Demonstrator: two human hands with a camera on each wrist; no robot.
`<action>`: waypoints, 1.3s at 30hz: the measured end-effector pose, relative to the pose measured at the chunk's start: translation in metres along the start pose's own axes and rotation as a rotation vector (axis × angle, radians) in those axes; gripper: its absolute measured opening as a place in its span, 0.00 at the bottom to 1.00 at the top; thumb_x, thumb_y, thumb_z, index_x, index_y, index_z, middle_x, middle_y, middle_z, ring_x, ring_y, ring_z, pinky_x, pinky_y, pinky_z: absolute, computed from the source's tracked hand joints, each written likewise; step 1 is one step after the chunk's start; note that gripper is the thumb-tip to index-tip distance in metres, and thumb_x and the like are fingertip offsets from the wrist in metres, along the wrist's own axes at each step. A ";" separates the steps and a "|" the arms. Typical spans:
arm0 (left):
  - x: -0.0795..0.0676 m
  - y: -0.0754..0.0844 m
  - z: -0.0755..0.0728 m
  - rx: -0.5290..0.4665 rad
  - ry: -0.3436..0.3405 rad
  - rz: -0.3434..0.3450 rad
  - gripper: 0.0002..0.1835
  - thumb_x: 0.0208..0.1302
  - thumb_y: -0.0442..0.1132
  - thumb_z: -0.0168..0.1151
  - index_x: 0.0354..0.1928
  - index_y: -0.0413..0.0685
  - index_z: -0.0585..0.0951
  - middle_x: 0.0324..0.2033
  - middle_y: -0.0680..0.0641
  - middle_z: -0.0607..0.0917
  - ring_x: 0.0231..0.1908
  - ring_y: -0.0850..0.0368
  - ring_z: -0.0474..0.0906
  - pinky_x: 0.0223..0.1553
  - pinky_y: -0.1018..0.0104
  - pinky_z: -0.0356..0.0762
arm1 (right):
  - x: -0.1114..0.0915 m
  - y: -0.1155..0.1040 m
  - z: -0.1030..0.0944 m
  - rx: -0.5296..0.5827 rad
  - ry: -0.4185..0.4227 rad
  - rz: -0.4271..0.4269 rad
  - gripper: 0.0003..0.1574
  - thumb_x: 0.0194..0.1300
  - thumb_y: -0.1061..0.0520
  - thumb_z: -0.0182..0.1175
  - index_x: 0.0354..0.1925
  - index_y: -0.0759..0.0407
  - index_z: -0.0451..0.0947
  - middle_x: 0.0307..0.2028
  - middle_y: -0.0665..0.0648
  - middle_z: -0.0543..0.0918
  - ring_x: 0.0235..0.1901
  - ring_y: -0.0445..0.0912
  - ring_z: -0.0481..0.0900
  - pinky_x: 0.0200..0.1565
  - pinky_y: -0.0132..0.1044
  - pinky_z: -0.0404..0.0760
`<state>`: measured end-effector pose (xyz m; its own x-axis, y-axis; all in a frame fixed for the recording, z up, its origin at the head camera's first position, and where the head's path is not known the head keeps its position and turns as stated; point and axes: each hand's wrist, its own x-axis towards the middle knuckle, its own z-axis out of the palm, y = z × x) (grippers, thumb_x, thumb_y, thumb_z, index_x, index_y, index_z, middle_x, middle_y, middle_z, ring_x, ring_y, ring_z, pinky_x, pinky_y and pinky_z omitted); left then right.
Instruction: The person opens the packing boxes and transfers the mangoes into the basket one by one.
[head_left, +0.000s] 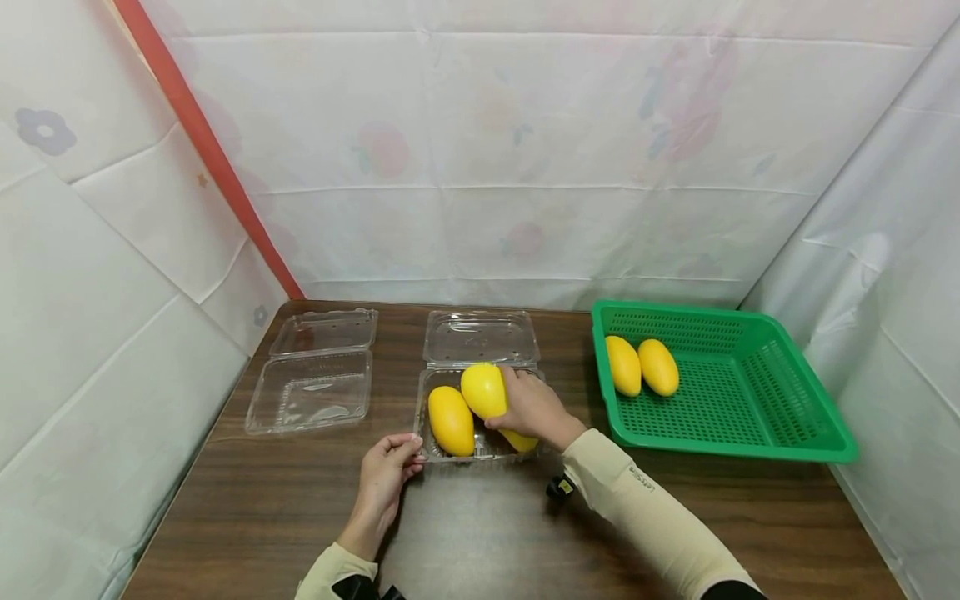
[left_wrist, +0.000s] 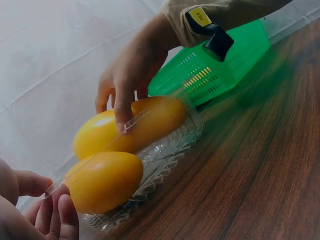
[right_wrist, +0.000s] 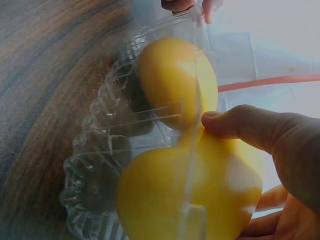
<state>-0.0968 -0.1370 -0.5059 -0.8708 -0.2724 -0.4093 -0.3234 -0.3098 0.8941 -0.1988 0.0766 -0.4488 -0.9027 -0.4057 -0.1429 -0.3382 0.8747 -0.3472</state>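
Note:
An open clear plastic clamshell box (head_left: pixel 480 457) sits mid-table with its lid folded back. My left hand (head_left: pixel 386 475) pinches the box's near left corner between thumb and fingers. One yellow mango (head_left: pixel 452 422) lies in the left half of the box. Over the right half, my right hand (head_left: pixel 536 408) grips another mango (head_left: pixel 483 390), thumb on its near side. Beneath that hand a third mango (head_left: pixel 519 440) shows partly at the right of the box. In the right wrist view, the thumb (right_wrist: pixel 235 125) presses on the held mango.
A green plastic basket (head_left: pixel 735 454) stands at the right, holding two mangoes (head_left: pixel 658 367) on its left side. To the left lies a second clear clamshell box (head_left: pixel 311 392), open. White printed cloth (head_left: pixel 480 167) hangs behind the brown wooden table (head_left: pixel 247 517).

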 end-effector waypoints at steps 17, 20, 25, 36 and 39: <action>0.000 0.000 0.000 0.007 -0.010 0.000 0.08 0.65 0.32 0.61 0.43 0.36 0.76 0.27 0.54 0.82 0.25 0.65 0.79 0.30 0.73 0.80 | -0.006 0.000 -0.018 0.007 0.047 -0.021 0.58 0.48 0.38 0.75 0.68 0.59 0.59 0.50 0.63 0.79 0.44 0.55 0.80 0.43 0.49 0.82; -0.001 0.000 -0.001 0.015 -0.011 -0.002 0.09 0.65 0.32 0.61 0.44 0.36 0.76 0.27 0.54 0.82 0.25 0.65 0.79 0.30 0.73 0.79 | -0.007 -0.001 -0.021 -0.006 0.052 -0.020 0.59 0.48 0.37 0.74 0.69 0.59 0.58 0.50 0.63 0.79 0.44 0.54 0.80 0.43 0.48 0.82; -0.002 0.000 -0.002 0.032 -0.018 -0.006 0.10 0.66 0.33 0.61 0.45 0.36 0.76 0.27 0.55 0.81 0.26 0.65 0.79 0.30 0.74 0.79 | -0.009 0.000 -0.029 0.007 0.062 -0.019 0.61 0.47 0.36 0.75 0.69 0.60 0.58 0.49 0.62 0.79 0.43 0.53 0.80 0.42 0.47 0.82; 0.001 -0.001 -0.002 0.049 -0.009 -0.014 0.11 0.67 0.34 0.60 0.47 0.36 0.75 0.26 0.54 0.81 0.26 0.65 0.79 0.31 0.72 0.79 | -0.012 0.009 -0.051 0.007 0.089 0.022 0.60 0.48 0.36 0.74 0.69 0.58 0.57 0.47 0.62 0.79 0.42 0.54 0.79 0.42 0.47 0.81; 0.001 -0.002 -0.002 0.046 -0.011 -0.010 0.11 0.67 0.35 0.60 0.46 0.36 0.75 0.26 0.54 0.81 0.26 0.65 0.79 0.31 0.72 0.79 | -0.013 0.011 -0.058 0.014 0.094 0.032 0.61 0.50 0.36 0.72 0.71 0.59 0.55 0.50 0.64 0.78 0.45 0.56 0.78 0.44 0.49 0.81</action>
<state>-0.0959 -0.1385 -0.5079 -0.8715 -0.2596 -0.4161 -0.3481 -0.2701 0.8977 -0.2065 0.1070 -0.3974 -0.9344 -0.3499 -0.0666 -0.3052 0.8829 -0.3568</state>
